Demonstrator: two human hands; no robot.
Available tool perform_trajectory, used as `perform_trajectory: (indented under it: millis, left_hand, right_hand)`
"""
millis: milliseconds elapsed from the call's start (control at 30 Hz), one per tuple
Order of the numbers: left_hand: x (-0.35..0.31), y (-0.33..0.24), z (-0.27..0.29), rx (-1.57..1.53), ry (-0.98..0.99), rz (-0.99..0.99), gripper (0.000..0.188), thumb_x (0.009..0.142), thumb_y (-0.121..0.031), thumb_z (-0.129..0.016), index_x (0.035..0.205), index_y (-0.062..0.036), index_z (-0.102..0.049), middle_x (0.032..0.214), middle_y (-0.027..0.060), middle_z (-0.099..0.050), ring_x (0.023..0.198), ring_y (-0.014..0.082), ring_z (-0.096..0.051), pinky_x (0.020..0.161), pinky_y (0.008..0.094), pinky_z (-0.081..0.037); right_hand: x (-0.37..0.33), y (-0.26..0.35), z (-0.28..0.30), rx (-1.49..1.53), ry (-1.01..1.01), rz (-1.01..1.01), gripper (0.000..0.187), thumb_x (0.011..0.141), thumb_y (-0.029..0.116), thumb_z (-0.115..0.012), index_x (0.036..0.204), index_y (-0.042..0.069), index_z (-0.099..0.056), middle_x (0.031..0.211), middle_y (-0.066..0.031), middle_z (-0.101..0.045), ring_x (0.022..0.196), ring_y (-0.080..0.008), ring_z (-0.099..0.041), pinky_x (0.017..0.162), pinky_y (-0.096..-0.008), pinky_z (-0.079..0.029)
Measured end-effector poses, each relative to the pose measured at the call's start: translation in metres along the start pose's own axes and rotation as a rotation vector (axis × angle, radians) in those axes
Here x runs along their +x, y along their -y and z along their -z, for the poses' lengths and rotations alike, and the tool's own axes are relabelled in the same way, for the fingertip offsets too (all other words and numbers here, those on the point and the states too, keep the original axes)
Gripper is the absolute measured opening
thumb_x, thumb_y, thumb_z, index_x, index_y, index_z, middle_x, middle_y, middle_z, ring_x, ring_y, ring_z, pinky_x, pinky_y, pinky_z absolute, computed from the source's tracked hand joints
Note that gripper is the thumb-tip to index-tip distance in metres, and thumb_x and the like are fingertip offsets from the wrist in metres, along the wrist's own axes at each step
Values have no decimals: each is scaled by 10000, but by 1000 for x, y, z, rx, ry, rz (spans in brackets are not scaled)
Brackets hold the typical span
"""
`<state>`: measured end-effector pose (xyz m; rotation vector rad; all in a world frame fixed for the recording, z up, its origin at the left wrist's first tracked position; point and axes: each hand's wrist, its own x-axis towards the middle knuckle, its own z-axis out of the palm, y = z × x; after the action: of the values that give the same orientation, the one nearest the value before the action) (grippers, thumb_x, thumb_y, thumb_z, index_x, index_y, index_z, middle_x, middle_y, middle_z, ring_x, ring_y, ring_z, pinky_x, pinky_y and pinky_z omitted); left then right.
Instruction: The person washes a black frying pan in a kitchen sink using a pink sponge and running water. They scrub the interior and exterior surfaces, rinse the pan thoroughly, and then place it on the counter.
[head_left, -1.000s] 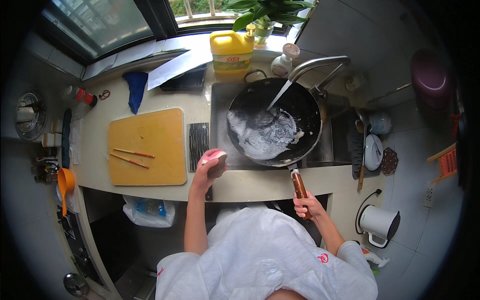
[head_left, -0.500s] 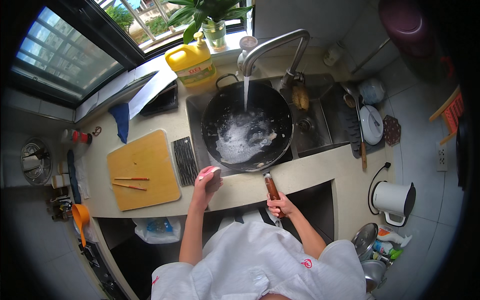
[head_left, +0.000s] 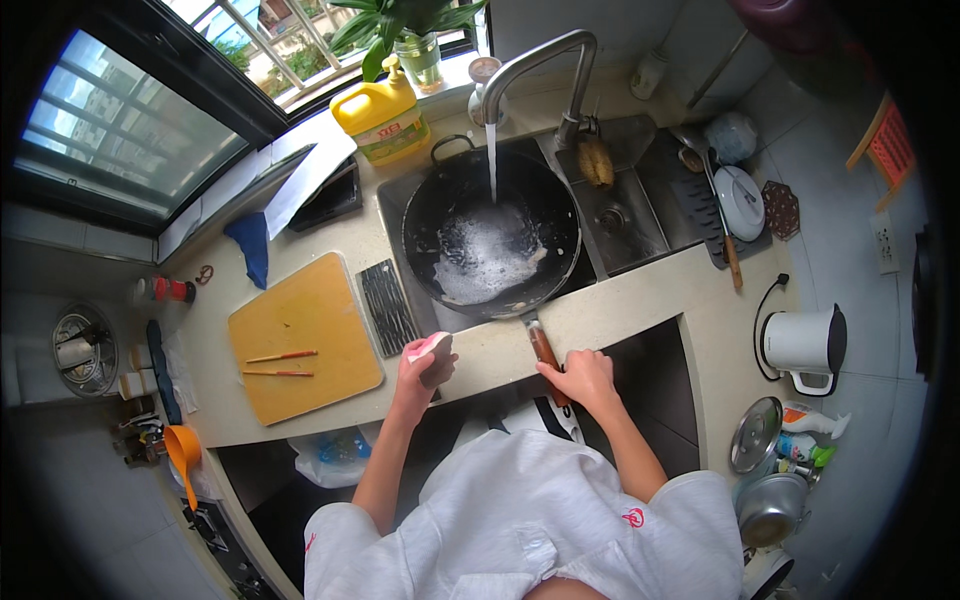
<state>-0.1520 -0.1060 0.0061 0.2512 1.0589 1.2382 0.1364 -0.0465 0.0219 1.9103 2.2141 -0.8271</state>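
Note:
A black wok (head_left: pixel 425 230) rests over the left sink basin, with water streaming into it from the faucet (head_left: pixel 540 48). Whitish suds and scraps (head_left: pixel 485 265) lie in its bottom. My left hand (head_left: pixel 417 372), near the counter's front edge, is closed on a sponge (head_left: pixel 437 362), pink and white on one side and dark on the other. The wok's brown wooden handle (head_left: pixel 542 348) points toward me. Across its end lies the thumb of my right hand (head_left: pixel 585 378), with the other fingers bent beside it and partly hidden.
A cutting board (head_left: pixel 300 340) with two chopsticks (head_left: pixel 280 373) lies left of the sink. Behind stands a yellow jug with a pump (head_left: pixel 380 115). The right basin (head_left: pixel 625 215) holds a loofah-like scrubber (head_left: pixel 595 163) at its back. Further right are a white lid (head_left: pixel 738 200) and a kettle (head_left: pixel 800 340).
My right hand has turned, its thumb now across the wok handle and its knuckles to the right. The suds in the wok have thinned. My view has shifted slightly.

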Motion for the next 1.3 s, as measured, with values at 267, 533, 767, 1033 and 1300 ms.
perform_trajectory:
  millis: [267,533,767,1033,1300]
  left_hand:
    - [81,12,-101,902,133,-695,586,736,-148,-688,1244,-25,-423,1266,187,-479,1214,333,-451,1039,445,-346]
    - [228,-8,-152,725,-276,-671,509,963,-249,-419,1398,2,-339,1444,205,-318,1340,298,-316,1116,359,-231]
    - [325,-20,-137,235,-314,-504,353,996,-330,-371,1152,-64,-542,1032,78,-609,935,175,-582,834,306,-466]
    - [338,4,-141,-326,-212,-310,323,992,-354,-337,963,-128,-565,843,15,-597,775,158,-561,722,316,-470]
    - [331,4,-155,-305,-396,-138,367,1024,-384,-265,1207,-158,-489,1014,31,-578,877,187,-562,793,364,-484]
  right_hand:
    - [91,82,33,1596,193,-147,468,944,478,-480,1198,88,-520,1039,-89,-607,897,-158,-605,746,-321,-506]
    - [274,84,27,1768,179,-29,385,987,376,-399,1222,90,-507,965,-68,-618,892,-166,-599,823,-303,-471]
    - [322,93,18,1172,-197,642,341,986,214,-393,1267,44,-484,1210,-88,-555,1124,-176,-505,981,-295,-383]
    - [329,63,24,1235,138,497,328,1000,282,-405,1218,49,-482,1161,-98,-542,1067,-198,-513,904,-324,-420]
    - [337,43,20,1076,295,597,445,1000,181,-418,1423,87,-318,1286,-120,-478,1177,-214,-459,985,-337,-390]
